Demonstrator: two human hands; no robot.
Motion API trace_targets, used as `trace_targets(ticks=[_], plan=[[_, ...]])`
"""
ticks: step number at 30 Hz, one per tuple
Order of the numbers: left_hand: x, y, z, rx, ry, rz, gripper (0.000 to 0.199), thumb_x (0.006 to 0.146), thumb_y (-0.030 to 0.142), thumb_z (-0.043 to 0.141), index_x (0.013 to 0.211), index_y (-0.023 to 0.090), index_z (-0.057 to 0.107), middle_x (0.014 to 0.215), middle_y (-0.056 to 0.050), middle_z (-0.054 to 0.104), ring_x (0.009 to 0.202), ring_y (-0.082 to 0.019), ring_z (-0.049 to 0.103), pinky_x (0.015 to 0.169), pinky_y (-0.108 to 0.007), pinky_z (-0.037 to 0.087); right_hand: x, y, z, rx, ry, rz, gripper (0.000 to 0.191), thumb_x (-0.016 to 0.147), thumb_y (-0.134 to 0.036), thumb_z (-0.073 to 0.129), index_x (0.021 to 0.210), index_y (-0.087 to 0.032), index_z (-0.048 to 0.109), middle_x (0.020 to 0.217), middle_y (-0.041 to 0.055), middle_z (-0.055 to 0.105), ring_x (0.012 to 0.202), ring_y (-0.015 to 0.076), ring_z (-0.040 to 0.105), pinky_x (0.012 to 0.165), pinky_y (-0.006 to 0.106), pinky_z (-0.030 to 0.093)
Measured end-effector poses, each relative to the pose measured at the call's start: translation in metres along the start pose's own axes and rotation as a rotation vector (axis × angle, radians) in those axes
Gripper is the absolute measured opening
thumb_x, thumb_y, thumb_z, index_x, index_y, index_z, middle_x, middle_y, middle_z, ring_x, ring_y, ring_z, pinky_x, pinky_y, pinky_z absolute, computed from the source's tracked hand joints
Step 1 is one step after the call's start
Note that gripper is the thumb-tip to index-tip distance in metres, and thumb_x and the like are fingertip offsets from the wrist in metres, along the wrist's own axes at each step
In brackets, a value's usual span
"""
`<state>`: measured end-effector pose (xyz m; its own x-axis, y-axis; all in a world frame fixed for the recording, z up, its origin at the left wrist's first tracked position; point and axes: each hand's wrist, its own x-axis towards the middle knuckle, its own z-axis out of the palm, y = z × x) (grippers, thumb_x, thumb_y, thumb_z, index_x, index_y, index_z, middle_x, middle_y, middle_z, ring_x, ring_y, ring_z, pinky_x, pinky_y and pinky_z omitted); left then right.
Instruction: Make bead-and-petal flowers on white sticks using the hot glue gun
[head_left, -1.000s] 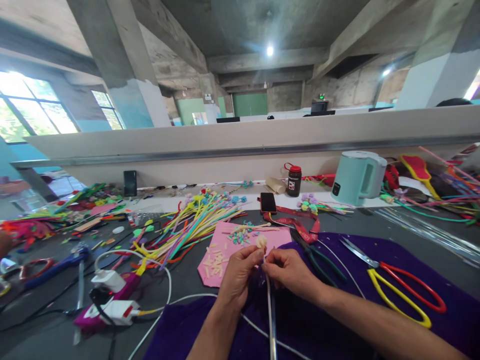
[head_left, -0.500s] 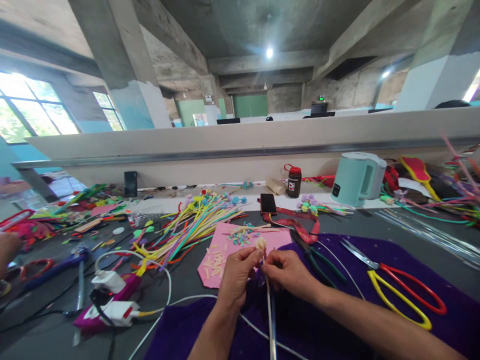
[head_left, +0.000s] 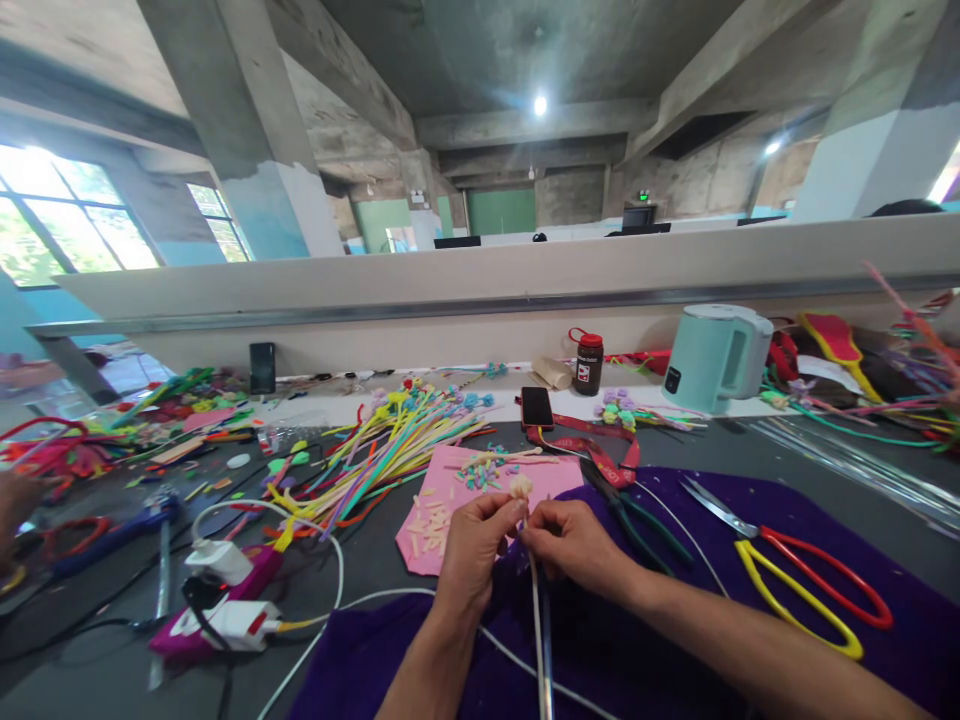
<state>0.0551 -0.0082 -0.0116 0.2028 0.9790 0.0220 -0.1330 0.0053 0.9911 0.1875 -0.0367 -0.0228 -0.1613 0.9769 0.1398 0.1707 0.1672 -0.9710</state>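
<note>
A small cream flower-like piece (head_left: 520,486) of fuzzy material sits at the top of a long cream stem (head_left: 538,625). My left hand (head_left: 474,550) is closed, with thumb and fingertips pinching just under the flower-like piece. Close beside it, my right hand (head_left: 576,542) pinches the upper stem. A shiny thin rod (head_left: 547,650) runs along the stem below my hands. Behind them lies a pink sheet (head_left: 415,548) with short cream pieces (head_left: 433,525) and blue-green and purple bits (head_left: 487,472). My fingertips partly hide the join between flower-like piece and stem.
Green-handled pliers (head_left: 652,535) and red-and-yellow scissors (head_left: 757,540) lie right on purple cloth (head_left: 810,510). A power strip (head_left: 262,580) with white cables stands left, near colourful pipe cleaners (head_left: 390,450). Another person's hand (head_left: 11,510) shows at the left edge. A kettle (head_left: 709,360) stands behind.
My fingers shift only slightly around the flower-like piece and stem. At the left edge, the other person's hand has moved a little lower.
</note>
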Motion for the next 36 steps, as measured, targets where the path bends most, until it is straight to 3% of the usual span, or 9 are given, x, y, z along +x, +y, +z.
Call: trace_targets(ticks=[9, 14, 17, 19, 22, 24, 29, 36], plan=[[0.0, -0.003, 0.003, -0.038, -0.005, -0.04, 0.019, 0.064, 0.029, 0.063, 0.057, 0.012, 0.058, 0.041, 0.007, 0.039, 0.038, -0.003, 0.027, 0.039, -0.018, 0.019, 0.0, 0.0, 0.004, 0.029, -0.023, 0.011, 0.026, 0.076, -0.035, 0.052, 0.061, -0.015, 0.05, 0.048, -0.0046, 0.048, 0.036, 0.0057, 0.044, 0.035, 0.015, 0.032], [0.001, 0.001, 0.001, -0.051, -0.003, -0.053, 0.021, 0.064, 0.031, 0.062, 0.057, 0.012, 0.058, 0.039, 0.008, 0.034, 0.037, -0.003, 0.023, 0.039, -0.018, 0.015, 0.004, -0.006, -0.017, -0.067, -0.137, -0.049, 0.03, 0.077, -0.036, 0.052, 0.057, -0.014, 0.055, 0.047, -0.0033, 0.049, 0.036, 0.0068, 0.044, 0.035, 0.017, 0.032], [-0.002, 0.007, 0.002, 0.031, -0.019, -0.027, 0.02, 0.062, 0.031, 0.063, 0.056, 0.012, 0.058, 0.038, 0.008, 0.036, 0.036, -0.004, 0.025, 0.039, -0.018, 0.017, 0.007, -0.018, -0.038, -0.161, 0.026, -0.177, 0.022, 0.077, -0.033, 0.054, 0.067, -0.014, 0.061, 0.054, -0.0021, 0.053, 0.041, 0.0079, 0.046, 0.04, 0.019, 0.036], [-0.004, 0.009, 0.005, 0.139, -0.006, -0.013, 0.019, 0.059, 0.029, 0.065, 0.055, 0.012, 0.058, 0.04, 0.006, 0.042, 0.038, -0.005, 0.03, 0.04, -0.019, 0.021, 0.008, -0.026, -0.047, -0.268, 0.094, -0.356, 0.015, 0.076, -0.028, 0.057, 0.081, -0.016, 0.064, 0.069, 0.0012, 0.058, 0.054, 0.0101, 0.051, 0.048, 0.021, 0.04], [-0.006, 0.007, 0.008, 0.256, -0.005, 0.015, 0.016, 0.058, 0.027, 0.064, 0.055, 0.012, 0.059, 0.046, 0.003, 0.05, 0.043, -0.007, 0.039, 0.044, -0.019, 0.027, 0.008, -0.031, -0.052, -0.482, 0.07, -0.601, 0.017, 0.078, -0.024, 0.057, 0.093, -0.02, 0.064, 0.082, 0.0043, 0.059, 0.07, 0.0131, 0.055, 0.059, 0.023, 0.043], [-0.006, 0.004, 0.008, 0.303, -0.027, 0.03, 0.011, 0.059, 0.023, 0.061, 0.058, 0.012, 0.061, 0.051, 0.002, 0.054, 0.047, -0.009, 0.044, 0.047, -0.02, 0.032, 0.008, -0.029, -0.05, -0.607, 0.035, -0.685, 0.019, 0.079, -0.023, 0.055, 0.097, -0.021, 0.062, 0.086, 0.0052, 0.058, 0.074, 0.0139, 0.055, 0.063, 0.025, 0.044], [-0.004, -0.003, 0.006, 0.381, -0.082, 0.056, 0.011, 0.062, 0.022, 0.057, 0.062, 0.013, 0.063, 0.053, 0.002, 0.055, 0.049, -0.009, 0.046, 0.049, -0.02, 0.033, 0.007, -0.023, -0.047, -0.764, 0.021, -0.731, 0.016, 0.08, -0.019, 0.054, 0.092, -0.022, 0.063, 0.085, 0.0048, 0.057, 0.077, 0.0148, 0.053, 0.065, 0.026, 0.044], [-0.003, -0.006, 0.003, 0.4, -0.126, 0.061, 0.014, 0.064, 0.027, 0.057, 0.062, 0.013, 0.061, 0.057, 0.001, 0.057, 0.051, -0.01, 0.047, 0.05, -0.02, 0.034, 0.005, -0.028, -0.047, -0.766, -0.016, -0.73, 0.013, 0.076, -0.014, 0.054, 0.084, -0.02, 0.061, 0.088, 0.0048, 0.056, 0.081, 0.0162, 0.052, 0.07, 0.03, 0.044]])
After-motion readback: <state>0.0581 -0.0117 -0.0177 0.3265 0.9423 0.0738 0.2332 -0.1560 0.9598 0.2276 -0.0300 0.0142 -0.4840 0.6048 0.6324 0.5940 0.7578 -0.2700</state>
